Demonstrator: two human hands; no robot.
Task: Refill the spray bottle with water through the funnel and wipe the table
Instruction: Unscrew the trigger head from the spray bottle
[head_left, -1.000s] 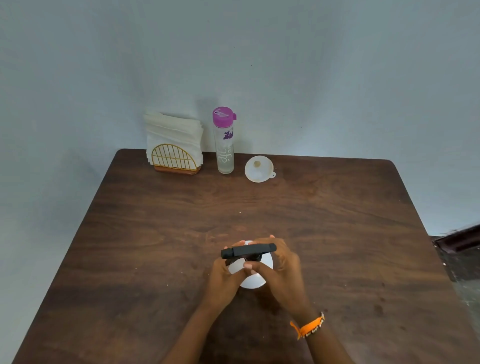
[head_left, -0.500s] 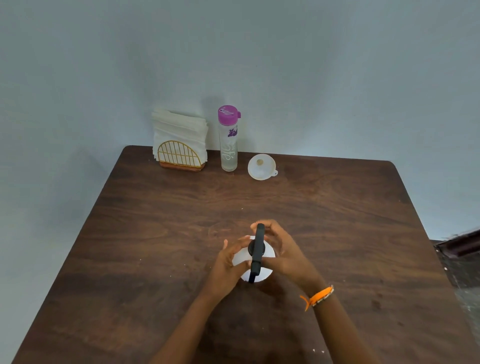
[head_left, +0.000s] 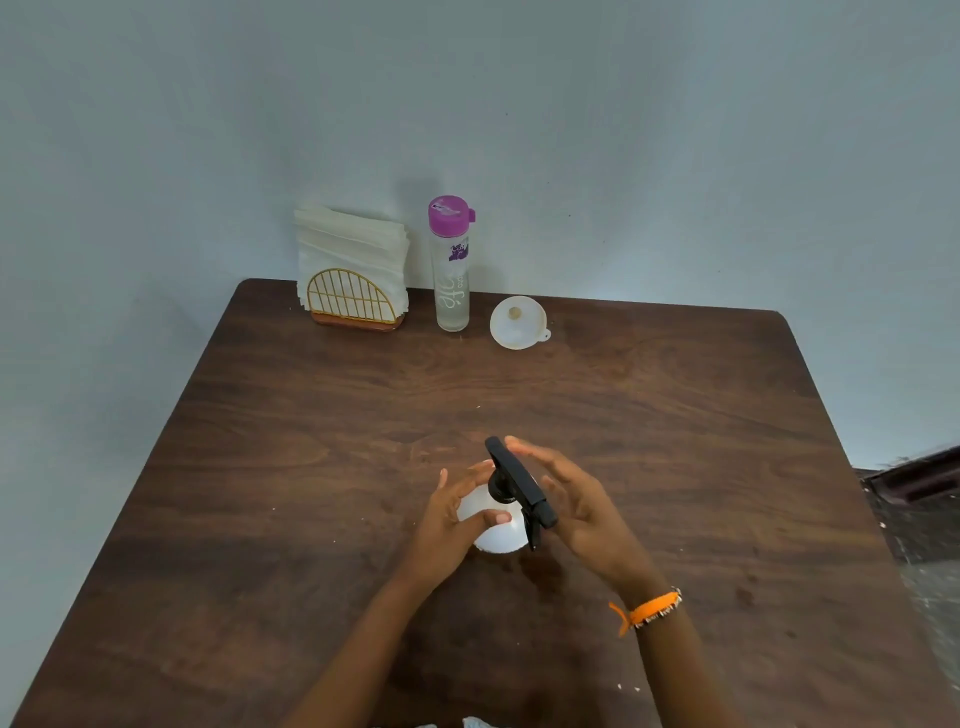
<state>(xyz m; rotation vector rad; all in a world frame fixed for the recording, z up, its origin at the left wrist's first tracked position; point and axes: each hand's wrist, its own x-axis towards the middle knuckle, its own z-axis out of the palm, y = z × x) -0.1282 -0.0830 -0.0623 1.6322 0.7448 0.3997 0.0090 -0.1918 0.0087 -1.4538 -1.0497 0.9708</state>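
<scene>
Dark brown wood grain covers the table (head_left: 311, 467), and the spray bottle (head_left: 493, 525) stands on it a little toward 6 o'clock of the middle. Its white body shows between the hands, with the black spray head (head_left: 519, 491) on top running from 11 o'clock to 5 o'clock. The left hand (head_left: 457, 519) wraps the white body from the 9 o'clock side, thumb laid across the front. The right hand (head_left: 576, 499) is at the 3 o'clock side of the black head with its fingers spread and loosely curved; whether they press on the head I cannot tell. An orange band (head_left: 644, 610) sits on the right wrist.

Along the far edge, at 12 o'clock from the bottle, stand three things in a row (well apart from the hands): a napkin holder (head_left: 353, 301) with gold wire front, stuffed with white napkins; just beside it an upright clear water bottle (head_left: 451, 280) with a purple cap; then a white funnel (head_left: 518, 322) resting on the wood.
</scene>
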